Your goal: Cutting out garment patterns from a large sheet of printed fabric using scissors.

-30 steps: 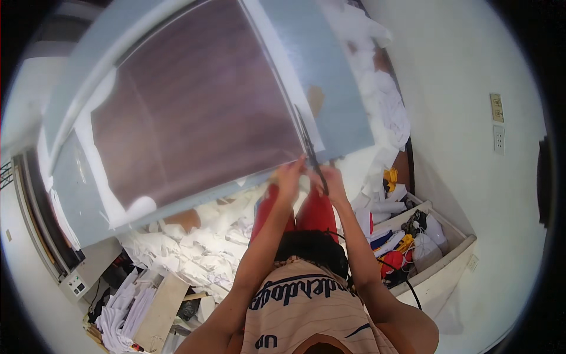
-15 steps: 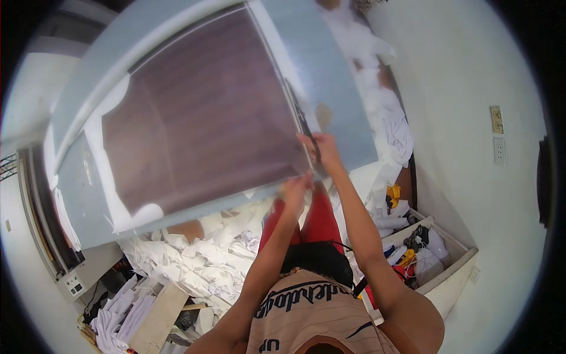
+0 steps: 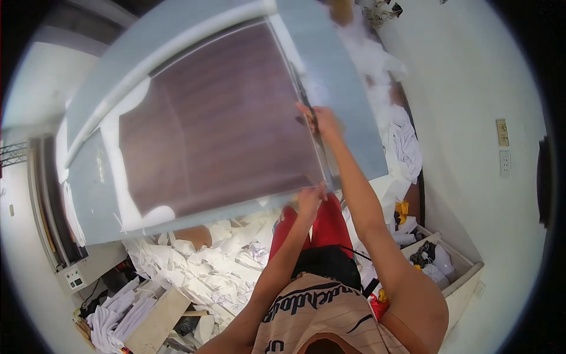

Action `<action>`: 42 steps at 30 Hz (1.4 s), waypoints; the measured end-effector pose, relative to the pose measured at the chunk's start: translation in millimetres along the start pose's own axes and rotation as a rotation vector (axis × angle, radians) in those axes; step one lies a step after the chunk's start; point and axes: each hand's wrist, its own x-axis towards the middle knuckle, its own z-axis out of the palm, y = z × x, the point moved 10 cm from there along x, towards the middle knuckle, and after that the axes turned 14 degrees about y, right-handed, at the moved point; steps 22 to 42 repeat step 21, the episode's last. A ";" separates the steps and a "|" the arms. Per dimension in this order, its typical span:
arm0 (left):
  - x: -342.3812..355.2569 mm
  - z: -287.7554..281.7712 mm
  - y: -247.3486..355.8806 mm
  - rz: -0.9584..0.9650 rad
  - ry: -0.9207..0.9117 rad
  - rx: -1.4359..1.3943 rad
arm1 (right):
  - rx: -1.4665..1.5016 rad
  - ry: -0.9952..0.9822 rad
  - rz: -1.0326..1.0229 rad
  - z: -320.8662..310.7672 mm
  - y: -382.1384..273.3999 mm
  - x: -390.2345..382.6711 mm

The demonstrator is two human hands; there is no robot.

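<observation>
A large brown printed sheet [image 3: 218, 124] with a white border lies on the pale blue table. My right hand [image 3: 325, 125] is closed around dark-handled scissors [image 3: 312, 118], whose blades point away from me along the sheet's right edge. A narrow strip runs along that edge, beside the scissors. Closer to me, my left hand [image 3: 311, 199] is closed on the sheet's near right corner, at the table's front edge. Its fingertips are slightly blurred.
The pale blue table [image 3: 354, 112] extends beyond the sheet. Heaped white scraps [image 3: 218, 253] cover the floor below it. A bin [image 3: 466, 274] of bags and cloth stands at right, by the wall. Folded white cloth [image 3: 115, 315] fills a box at lower left.
My right hand has moved farther away along the sheet's right edge with the scissors. My left hand stays at the near corner. The whole view has shifted slightly.
</observation>
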 end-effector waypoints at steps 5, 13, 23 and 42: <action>-3.8 2.1 0.4 -0.018 -0.006 -0.039 | -0.034 0.003 -0.043 16.1 -19.8 36.8; -7.5 4.3 11.9 0.012 -0.022 -0.144 | -0.017 -0.003 -0.043 57.6 -52.6 88.3; -5.0 14.5 31.6 0.072 -0.081 -0.081 | -0.102 0.047 -0.093 86.5 -98.4 132.1; -5.0 14.5 31.6 0.072 -0.081 -0.081 | -0.102 0.047 -0.093 86.5 -98.4 132.1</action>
